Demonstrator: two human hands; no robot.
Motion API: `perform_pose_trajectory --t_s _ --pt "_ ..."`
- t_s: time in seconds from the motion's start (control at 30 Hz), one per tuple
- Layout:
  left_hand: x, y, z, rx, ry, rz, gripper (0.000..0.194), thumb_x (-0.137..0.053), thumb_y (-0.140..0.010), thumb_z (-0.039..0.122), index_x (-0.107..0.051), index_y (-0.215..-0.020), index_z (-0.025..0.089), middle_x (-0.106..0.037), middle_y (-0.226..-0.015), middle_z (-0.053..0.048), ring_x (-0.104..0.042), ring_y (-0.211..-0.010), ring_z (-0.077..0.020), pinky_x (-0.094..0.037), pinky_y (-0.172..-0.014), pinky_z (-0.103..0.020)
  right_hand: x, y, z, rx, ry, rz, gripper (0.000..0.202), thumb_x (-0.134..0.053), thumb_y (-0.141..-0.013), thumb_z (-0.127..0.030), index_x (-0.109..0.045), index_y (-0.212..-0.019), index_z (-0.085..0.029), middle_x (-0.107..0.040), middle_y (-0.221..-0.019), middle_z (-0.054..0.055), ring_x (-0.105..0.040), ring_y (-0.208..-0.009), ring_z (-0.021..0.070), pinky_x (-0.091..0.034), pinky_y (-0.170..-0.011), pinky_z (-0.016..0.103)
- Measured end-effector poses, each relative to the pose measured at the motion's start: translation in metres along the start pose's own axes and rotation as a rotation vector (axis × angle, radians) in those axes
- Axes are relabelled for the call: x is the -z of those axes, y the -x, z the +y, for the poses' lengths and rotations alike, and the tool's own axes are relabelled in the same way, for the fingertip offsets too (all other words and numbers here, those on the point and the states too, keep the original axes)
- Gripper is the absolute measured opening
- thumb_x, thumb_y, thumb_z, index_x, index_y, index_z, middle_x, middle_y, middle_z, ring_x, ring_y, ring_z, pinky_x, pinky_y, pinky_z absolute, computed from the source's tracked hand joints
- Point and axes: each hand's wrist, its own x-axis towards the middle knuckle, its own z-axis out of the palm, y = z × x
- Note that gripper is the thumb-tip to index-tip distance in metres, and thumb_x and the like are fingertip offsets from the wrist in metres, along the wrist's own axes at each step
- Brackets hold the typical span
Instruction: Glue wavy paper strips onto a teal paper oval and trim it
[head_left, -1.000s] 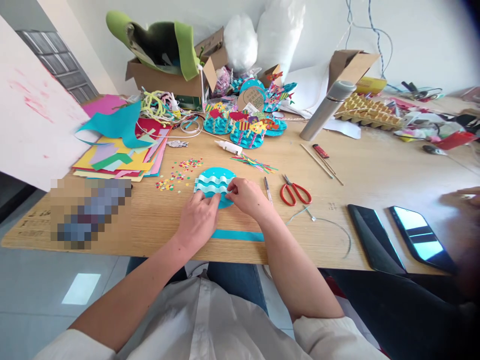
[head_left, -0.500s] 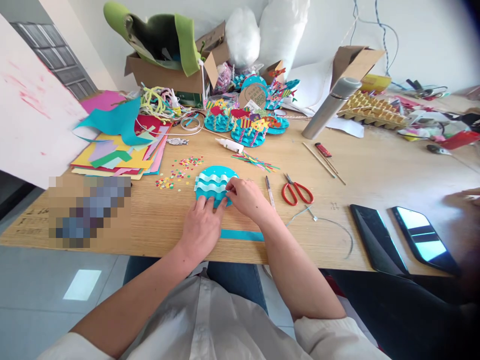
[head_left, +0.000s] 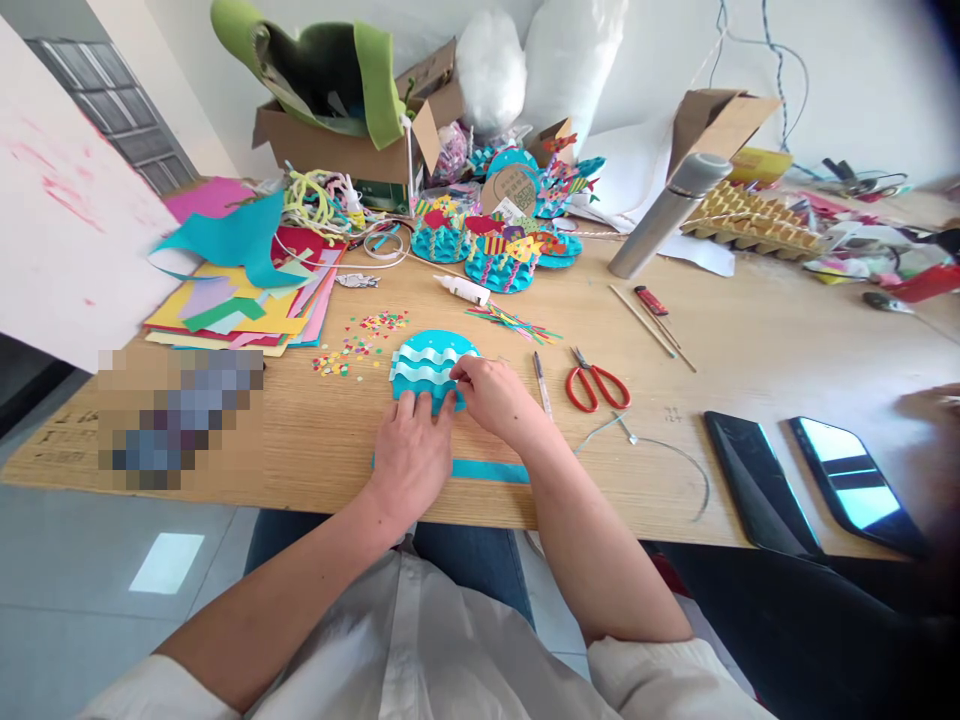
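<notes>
A round blue paper piece (head_left: pixel 436 343) lies on the table, with pale wavy strips (head_left: pixel 424 372) across it. My left hand (head_left: pixel 412 445) rests on its lower edge, palm down with fingers spread. The fingers of my right hand (head_left: pixel 491 395) pinch together at the right end of the wavy strips; the fingertips hide what is between them. A blue paper strip (head_left: pixel 491 470) lies flat below both hands. Left of the round piece are small coloured confetti dots (head_left: pixel 337 362).
Red-handled scissors (head_left: pixel 596 388), a pen (head_left: pixel 541 385) and a curved wire lie right of my hands. Behind are a glue bottle (head_left: pixel 465 290), thin paper strips (head_left: pixel 514 325) and a metal flask (head_left: pixel 667 218). Two phones (head_left: pixel 761 480) lie right, near another person's hand (head_left: pixel 941 400).
My left hand has shifted slightly to the right along the lower edge of the round piece. My right hand stays at the strips' right end.
</notes>
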Motion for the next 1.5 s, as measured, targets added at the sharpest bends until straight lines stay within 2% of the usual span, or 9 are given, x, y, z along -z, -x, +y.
perform_pose_trajectory --t_s 0.6,1.03,1.5 --pt "-0.0039 0.0013 0.0056 0.046 0.014 0.029 0.044 -0.041 -0.095 0.033 -0.052 -0.134 0.015 -0.059 -0.109 -0.017 -0.053 -0.097 -0.0323 -0.045 -0.077 -0.045 -0.0029 -0.0011 0.0008 0.016 0.015 0.000 0.026 -0.047 -0.086 -0.009 -0.064 -0.105 -0.015 -0.069 -0.107 0.010 -0.063 -0.097 0.0196 -0.041 -0.078 0.025" --pt "-0.0022 0.0004 0.0073 0.075 0.033 0.006 0.045 -0.042 -0.096 0.035 -0.052 -0.135 0.015 -0.060 -0.109 -0.016 -0.053 -0.099 -0.0320 -0.044 -0.081 -0.044 -0.0042 0.0000 0.0005 0.019 0.015 0.030 0.027 -0.044 -0.087 -0.008 -0.060 -0.108 -0.014 -0.068 -0.104 0.011 -0.063 -0.093 0.0196 -0.041 -0.076 0.026" --pt "-0.0027 0.0005 0.0086 0.089 0.059 -0.014 0.045 -0.042 -0.096 0.034 -0.050 -0.136 0.014 -0.058 -0.111 -0.017 -0.053 -0.099 -0.0321 -0.043 -0.080 -0.044 -0.0067 -0.0008 0.0034 0.039 0.033 0.030 0.023 -0.045 -0.086 -0.007 -0.059 -0.102 -0.014 -0.068 -0.099 0.011 -0.063 -0.091 0.0191 -0.040 -0.072 0.025"
